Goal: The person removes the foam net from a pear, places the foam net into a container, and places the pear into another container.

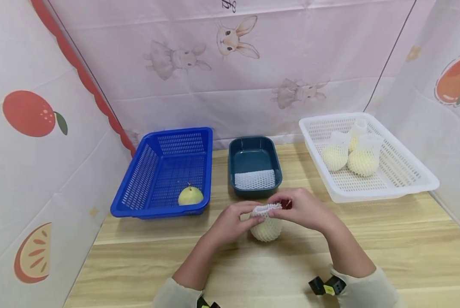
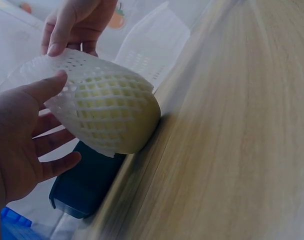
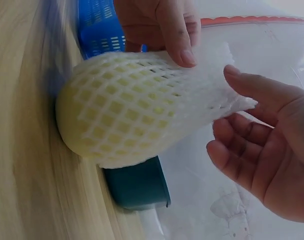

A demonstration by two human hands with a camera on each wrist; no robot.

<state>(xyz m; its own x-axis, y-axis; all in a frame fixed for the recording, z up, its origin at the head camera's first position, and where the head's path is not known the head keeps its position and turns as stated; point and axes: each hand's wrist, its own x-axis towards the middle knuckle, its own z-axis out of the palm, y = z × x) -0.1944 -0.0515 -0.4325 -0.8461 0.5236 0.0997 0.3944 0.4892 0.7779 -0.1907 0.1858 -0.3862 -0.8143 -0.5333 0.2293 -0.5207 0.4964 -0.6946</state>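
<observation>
A pale yellow pear stands on the table inside a white foam net sleeve. The sleeve covers most of it, while the pear's lower end shows bare in both wrist views. Loose netting gathers above the fruit. My left hand pinches the left side of that upper netting, thumb in front and fingers behind. On the opposite side, my right hand pinches the sleeve's upper edge between thumb and index finger. Its other fingers curl loosely away from the net.
A blue basket at the left holds one bare pear. Behind my hands, a dark teal tray contains flat foam netting. The white basket at right holds three netted pears. Printed cloth walls the table's back and sides.
</observation>
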